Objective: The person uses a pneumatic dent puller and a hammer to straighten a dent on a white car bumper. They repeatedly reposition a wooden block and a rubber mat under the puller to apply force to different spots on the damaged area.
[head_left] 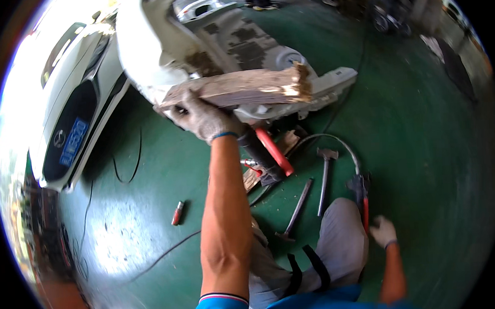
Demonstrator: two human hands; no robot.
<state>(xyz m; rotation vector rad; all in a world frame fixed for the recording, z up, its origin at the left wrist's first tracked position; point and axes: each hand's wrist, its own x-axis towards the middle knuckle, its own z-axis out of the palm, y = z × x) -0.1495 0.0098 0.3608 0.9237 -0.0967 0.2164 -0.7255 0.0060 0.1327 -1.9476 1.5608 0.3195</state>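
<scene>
My gloved left hand (204, 116) is closed around the near-left part of a rough, splintered wooden block (244, 87). The block lies lengthwise against a bare white car body section (155, 53), its broken end pointing right. Below the wrist leans a black cylindrical ram (261, 154) beside a red bar (275, 151). Down at the right, my gloved right hand (383, 231) is just beside the red handle (365, 213) of a hand pump (359, 185). Its fingers look apart, and I cannot tell whether they touch the handle.
Two hammers, one upright (326, 167) and one head-down (294, 213), lie on the green floor by my knees. A hose (343, 143) curves from the pump. A red-handled tool (178, 214) lies left. A white car (79, 106) stands at left; a wheeled machine (390, 7) is far right.
</scene>
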